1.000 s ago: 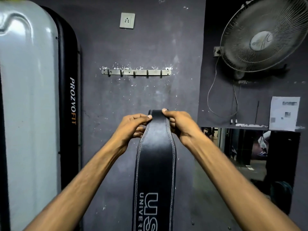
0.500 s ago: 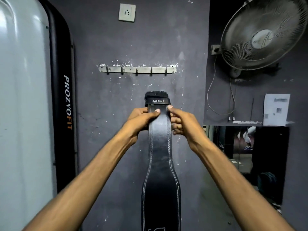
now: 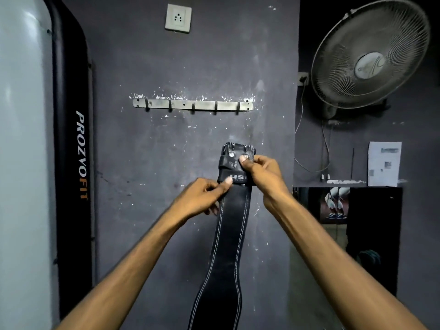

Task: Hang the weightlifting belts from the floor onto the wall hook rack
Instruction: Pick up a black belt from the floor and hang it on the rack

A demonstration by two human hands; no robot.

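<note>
Both hands are gripping one black weightlifting belt near its upper end: the left hand is pinching the left edge, thumb lying across the front, while the right hand is closing around the buckle end, thumb pressing by the rivets. Its strap is hanging down, below the empty wall hook rack on the grey wall. Further right, a wall fan is hanging.

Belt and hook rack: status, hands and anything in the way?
Left hand and right hand both gripping black leather belt near its buckle end. Belt held below hook rack, not yet hung. All five hooks bare, nothing in the way.
</note>
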